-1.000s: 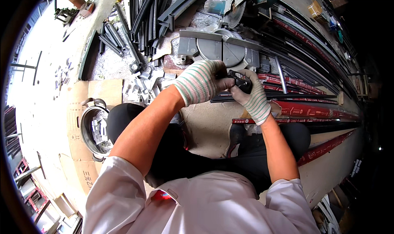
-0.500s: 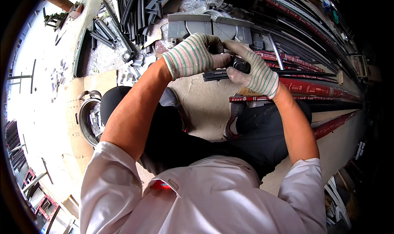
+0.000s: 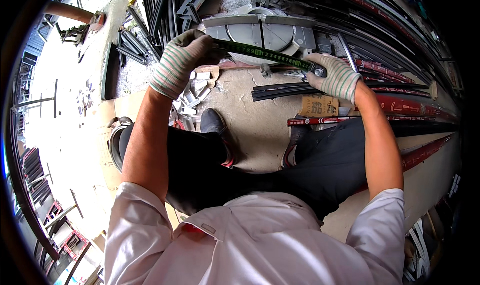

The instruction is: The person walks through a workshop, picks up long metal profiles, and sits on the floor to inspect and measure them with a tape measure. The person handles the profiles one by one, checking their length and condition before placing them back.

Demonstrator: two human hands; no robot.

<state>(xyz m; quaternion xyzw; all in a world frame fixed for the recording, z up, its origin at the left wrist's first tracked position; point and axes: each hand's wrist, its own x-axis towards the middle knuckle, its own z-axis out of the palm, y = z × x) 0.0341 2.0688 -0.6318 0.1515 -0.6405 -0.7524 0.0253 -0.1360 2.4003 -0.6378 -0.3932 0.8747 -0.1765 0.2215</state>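
A tape measure (image 3: 265, 53) is stretched between my two gloved hands, its dark blade with green markings running across in front of a grey miter saw base (image 3: 235, 33). My left hand (image 3: 184, 60), in a striped knit glove, pinches the blade's free end; its fingertips are partly hidden. On the other side my right hand (image 3: 334, 75) is closed round the tape's case, of which only a dark part shows between thumb and fingers. Just under the blade, several black profiles (image 3: 280, 91) lie on the floor near my right hand.
Dark metal profiles (image 3: 159, 15) are heaped at the far left. Long red-wrapped profiles (image 3: 400, 105) stretch off to the right. Small silver offcuts (image 3: 192, 97) lie near my left shoe (image 3: 212, 121). A metal pot (image 3: 116, 147) stands beside my left knee, on cardboard.
My hands have moved apart, the left one to the left, the right one to the right. The tape blade has been drawn out of its case between them.
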